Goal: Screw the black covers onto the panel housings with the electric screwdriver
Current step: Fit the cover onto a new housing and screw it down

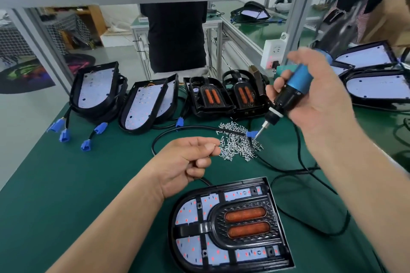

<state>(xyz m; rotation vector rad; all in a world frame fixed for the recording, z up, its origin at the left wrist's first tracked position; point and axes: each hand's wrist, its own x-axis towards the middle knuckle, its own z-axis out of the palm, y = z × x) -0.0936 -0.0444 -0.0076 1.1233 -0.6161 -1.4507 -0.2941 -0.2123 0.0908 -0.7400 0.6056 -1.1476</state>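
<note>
1. The right grip (315,95) is up at 2 o'clock, fingers wrapped round the electric screwdriver (295,91). The bit slants down towards 7 o'clock, its tip over the screw pile (237,144).
2. The left grip (190,162) is mid-surface with curled fingers, thumb and forefinger pinching a small screw (214,145) at the pile's 9 o'clock edge.
3. The panel housing (173,232) lies flat on the green surface (77,184) at 6 o'clock, with the black cover (250,203) seated in it.

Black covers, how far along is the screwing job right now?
Done: one black cover sits on the near housing. In hand: right hand grips the electric screwdriver at the screw pile; left hand pinches what looks like a screw. Left: its holes look empty, and two uncovered housings wait behind.
</note>
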